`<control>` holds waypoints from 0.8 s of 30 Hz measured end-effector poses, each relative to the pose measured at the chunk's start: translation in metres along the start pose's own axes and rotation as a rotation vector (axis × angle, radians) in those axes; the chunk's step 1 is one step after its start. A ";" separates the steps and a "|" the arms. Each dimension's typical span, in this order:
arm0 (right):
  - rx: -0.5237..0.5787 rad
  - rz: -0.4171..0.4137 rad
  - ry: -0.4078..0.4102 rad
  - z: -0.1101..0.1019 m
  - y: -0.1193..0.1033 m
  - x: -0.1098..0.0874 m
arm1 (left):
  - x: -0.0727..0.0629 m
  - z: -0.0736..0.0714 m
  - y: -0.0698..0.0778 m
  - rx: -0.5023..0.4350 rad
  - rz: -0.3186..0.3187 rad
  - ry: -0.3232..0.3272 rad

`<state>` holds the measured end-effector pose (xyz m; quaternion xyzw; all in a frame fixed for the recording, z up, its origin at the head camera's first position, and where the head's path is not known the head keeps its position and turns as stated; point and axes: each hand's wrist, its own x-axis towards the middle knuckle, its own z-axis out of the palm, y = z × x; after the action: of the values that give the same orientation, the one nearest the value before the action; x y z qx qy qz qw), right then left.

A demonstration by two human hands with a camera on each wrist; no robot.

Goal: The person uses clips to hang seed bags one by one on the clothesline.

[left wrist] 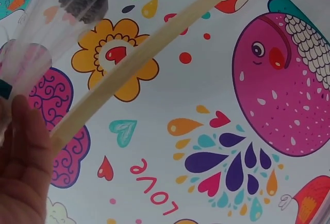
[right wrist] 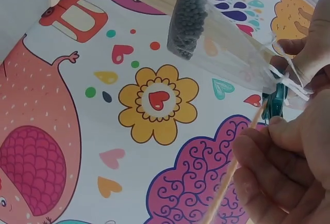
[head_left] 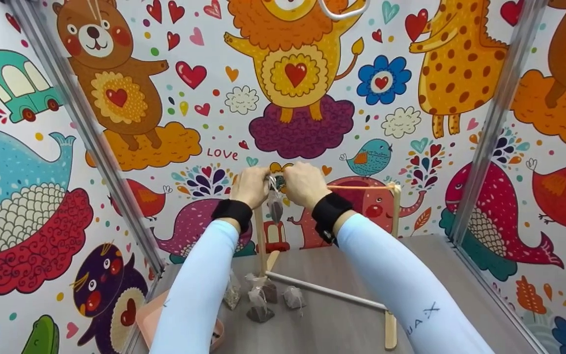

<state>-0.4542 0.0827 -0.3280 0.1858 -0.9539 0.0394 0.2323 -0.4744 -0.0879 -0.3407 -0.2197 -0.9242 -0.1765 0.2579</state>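
From above and behind the forearms (head_left: 194, 285), the head camera is looking forward and down, viewing the wall (head_left: 204, 44) toward twelve o'clock and table (head_left: 332, 324) toward six. Nearer in, both wrist cameras are facing that wall, the left hand (left wrist: 23, 167) showing at eight o'clock, the right hand (right wrist: 289, 167) at four. Both are sharing the bag (right wrist: 188, 23) and yellow flower (right wrist: 157, 103).

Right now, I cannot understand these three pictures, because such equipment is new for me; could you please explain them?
No machine here: a person works with left hand and right hand. The wide picture comes from a head camera; the others, from the left and right wrists. The right fingers pinch a green clip; the left fingers hold a clear bag of dark grains. An orange string reaches a wooden stand. On the grey table sit small filled bags.
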 end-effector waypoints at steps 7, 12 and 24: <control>-0.031 -0.035 -0.035 0.000 0.001 -0.003 | -0.002 0.002 -0.003 -0.054 -0.011 -0.004; 0.034 -0.039 -0.030 0.002 0.003 -0.006 | -0.004 -0.002 -0.003 -0.054 -0.045 -0.039; 0.121 -0.028 0.027 0.016 0.024 -0.037 | -0.025 -0.015 0.003 -0.072 0.053 -0.058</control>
<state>-0.4392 0.1152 -0.3591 0.2121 -0.9439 0.0961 0.2339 -0.4475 -0.0996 -0.3416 -0.2582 -0.9181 -0.1965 0.2277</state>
